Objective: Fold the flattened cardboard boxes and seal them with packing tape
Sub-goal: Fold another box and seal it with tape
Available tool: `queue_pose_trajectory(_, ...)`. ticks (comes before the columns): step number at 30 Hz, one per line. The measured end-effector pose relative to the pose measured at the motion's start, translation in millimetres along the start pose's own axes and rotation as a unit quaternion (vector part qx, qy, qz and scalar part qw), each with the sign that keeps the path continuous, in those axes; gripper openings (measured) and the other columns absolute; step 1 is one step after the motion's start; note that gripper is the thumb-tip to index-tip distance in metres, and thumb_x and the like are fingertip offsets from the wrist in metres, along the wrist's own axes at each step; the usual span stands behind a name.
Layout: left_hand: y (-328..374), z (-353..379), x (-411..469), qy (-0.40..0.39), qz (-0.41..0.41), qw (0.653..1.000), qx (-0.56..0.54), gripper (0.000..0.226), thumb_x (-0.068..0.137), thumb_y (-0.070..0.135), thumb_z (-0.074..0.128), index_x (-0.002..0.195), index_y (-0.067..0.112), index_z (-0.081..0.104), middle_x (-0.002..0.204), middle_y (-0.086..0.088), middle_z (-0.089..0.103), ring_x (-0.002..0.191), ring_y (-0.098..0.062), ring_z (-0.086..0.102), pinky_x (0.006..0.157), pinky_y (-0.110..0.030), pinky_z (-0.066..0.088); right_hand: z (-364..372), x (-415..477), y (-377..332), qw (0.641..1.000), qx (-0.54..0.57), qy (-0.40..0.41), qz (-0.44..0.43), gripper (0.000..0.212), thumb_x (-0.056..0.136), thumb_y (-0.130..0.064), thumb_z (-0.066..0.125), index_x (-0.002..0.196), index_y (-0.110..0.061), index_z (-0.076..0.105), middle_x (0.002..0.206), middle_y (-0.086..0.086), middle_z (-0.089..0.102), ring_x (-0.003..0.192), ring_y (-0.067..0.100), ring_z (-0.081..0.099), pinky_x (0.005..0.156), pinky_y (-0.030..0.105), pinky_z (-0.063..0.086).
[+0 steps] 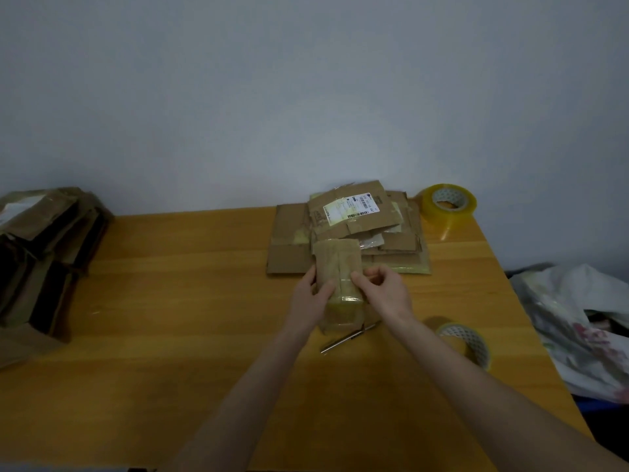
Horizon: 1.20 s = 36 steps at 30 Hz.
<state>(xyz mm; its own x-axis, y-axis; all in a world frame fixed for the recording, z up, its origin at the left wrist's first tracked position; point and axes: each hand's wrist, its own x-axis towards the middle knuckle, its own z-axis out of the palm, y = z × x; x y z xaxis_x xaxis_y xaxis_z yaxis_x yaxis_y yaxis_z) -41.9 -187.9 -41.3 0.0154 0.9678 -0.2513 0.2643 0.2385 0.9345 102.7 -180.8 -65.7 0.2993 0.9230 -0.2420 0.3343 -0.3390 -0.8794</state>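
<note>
A small folded cardboard box (337, 264) stands on end at the table's middle, with clear tape across its near end. My left hand (311, 298) grips its left side, thumb on the top face. My right hand (381, 287) holds its right side with curled fingers, thumb pressing the taped edge. Behind it lies a stack of flattened cardboard boxes (292, 243), the top one bearing a white shipping label. One roll of packing tape (447, 202) sits at the far right corner, another tape roll (468, 344) lies near my right forearm.
A metal pen-like cutter (347, 338) lies on the wooden table (170, 318) under the box. Folded boxes (44, 253) are piled at the left edge. Crumpled cloth or plastic (578, 321) lies beyond the table's right edge. A grey wall stands behind.
</note>
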Motion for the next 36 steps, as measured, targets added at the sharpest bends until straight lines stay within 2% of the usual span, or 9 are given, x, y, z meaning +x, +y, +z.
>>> queue_pose_trajectory(6, 1, 4, 10, -0.019, 0.004, 0.999, 0.03, 0.052, 0.1, 0.021, 0.046, 0.149, 0.018, 0.029, 0.141, -0.001, 0.047, 0.108, -0.007, 0.049, 0.07, -0.012, 0.046, 4, 1, 5, 0.999, 0.004, -0.022, 0.028, 0.041, 0.088, -0.05, 0.06, 0.115, -0.02, 0.059, 0.1, -0.005, 0.063, 0.098, 0.02, 0.064, 0.086, 0.045, 0.055)
queue_pose_trajectory(10, -1, -1, 10, 0.002, 0.03, 0.998, 0.054, 0.054, 0.1, 0.018, 0.048, 0.149, 0.016, 0.027, 0.148, -0.002, 0.04, 0.12, -0.008, 0.045, 0.083, -0.012, 0.044, 5, 1, 2, 0.999, 0.036, -0.006, 0.017, 0.037, 0.087, -0.048, 0.062, 0.112, -0.022, 0.065, 0.101, -0.004, 0.068, 0.096, 0.018, 0.065, 0.087, 0.046, 0.055)
queue_pose_trajectory(13, -5, 0, 6, -0.009, 0.032, 0.997, 0.063, 0.053, 0.1, 0.015, 0.047, 0.149, 0.016, 0.027, 0.145, -0.004, 0.044, 0.111, -0.005, 0.046, 0.072, -0.005, 0.044, 3, -6, 4, 0.999, -0.001, 0.008, 0.037, 0.035, 0.087, -0.05, 0.06, 0.11, -0.025, 0.064, 0.099, -0.002, 0.069, 0.093, 0.02, 0.065, 0.085, 0.046, 0.055)
queue_pose_trajectory(19, -9, 18, -6, 0.001, 0.022, 0.998, 0.065, 0.054, 0.101, 0.017, 0.045, 0.15, 0.016, 0.024, 0.148, -0.005, 0.04, 0.127, -0.017, 0.046, 0.093, -0.024, 0.044, -14, -15, 9, 0.996, -0.093, 0.005, 0.005, 0.038, 0.093, -0.051, 0.05, 0.117, -0.025, 0.063, 0.102, -0.001, 0.069, 0.092, 0.018, 0.064, 0.076, 0.033, 0.051)
queue_pose_trajectory(23, 1, 24, -1, 0.029, 0.007, 0.996, 0.082, 0.052, 0.101, 0.016, 0.043, 0.15, 0.014, 0.025, 0.15, -0.004, 0.036, 0.134, -0.021, 0.039, 0.106, -0.032, 0.039, -24, -8, 3, 0.996, -0.069, -0.062, -0.008, 0.042, 0.097, -0.044, 0.047, 0.128, -0.018, 0.06, 0.119, 0.003, 0.066, 0.105, 0.022, 0.061, 0.088, 0.037, 0.051)
queue_pose_trajectory(26, 3, 28, -4, 0.077, 0.014, 0.99, 0.12, 0.05, 0.101, 0.018, 0.043, 0.149, 0.013, 0.028, 0.15, -0.005, 0.036, 0.136, -0.022, 0.036, 0.112, -0.037, 0.033, -55, -13, 12, 0.992, -0.125, -0.033, -0.011, 0.043, 0.097, -0.051, 0.043, 0.118, -0.018, 0.062, 0.11, 0.002, 0.067, 0.098, 0.019, 0.061, 0.075, 0.031, 0.047)
queue_pose_trajectory(30, 13, 45, -26, 0.205, 0.167, 0.939, 0.221, 0.043, 0.099, 0.014, 0.047, 0.142, 0.012, 0.04, 0.141, -0.008, 0.04, 0.123, -0.021, 0.045, 0.095, -0.022, 0.036, -106, -33, 55, 0.923, -0.382, -0.052, 0.016, 0.057, 0.081, -0.073, 0.051, 0.09, -0.019, 0.065, 0.085, 0.0, 0.065, 0.084, 0.021, 0.059, 0.07, 0.031, 0.049)
queue_pose_trajectory(33, 11, 78, -37, 0.175, 0.319, 0.885, 0.291, 0.035, 0.089, 0.004, 0.058, 0.124, 0.008, 0.057, 0.123, -0.011, 0.054, 0.11, -0.025, 0.053, 0.089, -0.031, 0.049, -106, -43, 85, 0.843, -0.518, -0.142, 0.036, 0.049, 0.079, -0.07, 0.057, 0.073, -0.022, 0.063, 0.09, 0.001, 0.064, 0.112, 0.025, 0.049, 0.094, 0.038, 0.039)
queue_pose_trajectory(36, 1, 103, -44, 0.095, 0.339, 0.877, 0.326, 0.03, 0.088, 0.004, 0.059, 0.117, 0.009, 0.062, 0.116, -0.008, 0.058, 0.1, -0.023, 0.059, 0.079, -0.032, 0.054, -102, -45, 97, 0.831, -0.542, -0.128, -0.008, 0.028, 0.093, -0.047, 0.054, 0.084, -0.023, 0.065, 0.098, 0.002, 0.065, 0.12, 0.026, 0.046, 0.103, 0.041, 0.035)
